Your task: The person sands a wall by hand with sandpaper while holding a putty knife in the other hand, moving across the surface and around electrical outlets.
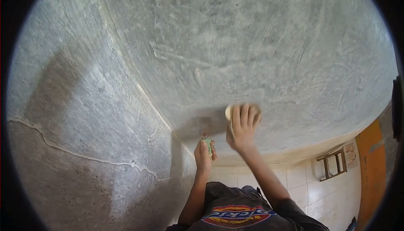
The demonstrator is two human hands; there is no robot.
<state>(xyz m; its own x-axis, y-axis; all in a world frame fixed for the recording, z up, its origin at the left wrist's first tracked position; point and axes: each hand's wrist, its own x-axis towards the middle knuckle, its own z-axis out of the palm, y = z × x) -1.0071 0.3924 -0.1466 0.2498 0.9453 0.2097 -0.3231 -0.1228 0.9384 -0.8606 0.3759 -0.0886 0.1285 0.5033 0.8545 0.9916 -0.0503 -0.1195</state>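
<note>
My right hand [244, 125] is pressed toward the grey plastered wall [269, 62], its fingers spread over a pale, roundish pad [229, 113]. The pad's edge shows at the left of the fingers; the rest is hidden under them. Lower and to the left, my left hand [204, 153] is closed around a small green object [206, 143] with a reddish-brown tip. What this object is cannot be made out. It is held upright near the corner, apart from the pad. Shadows of both hands fall on the wall.
A second grey wall [84, 117] with a raised, pale crack line meets the first at a corner on the left. A small wooden stool [334, 165] stands on the white tiled floor [307, 191] at the right, near an orange panel [372, 163].
</note>
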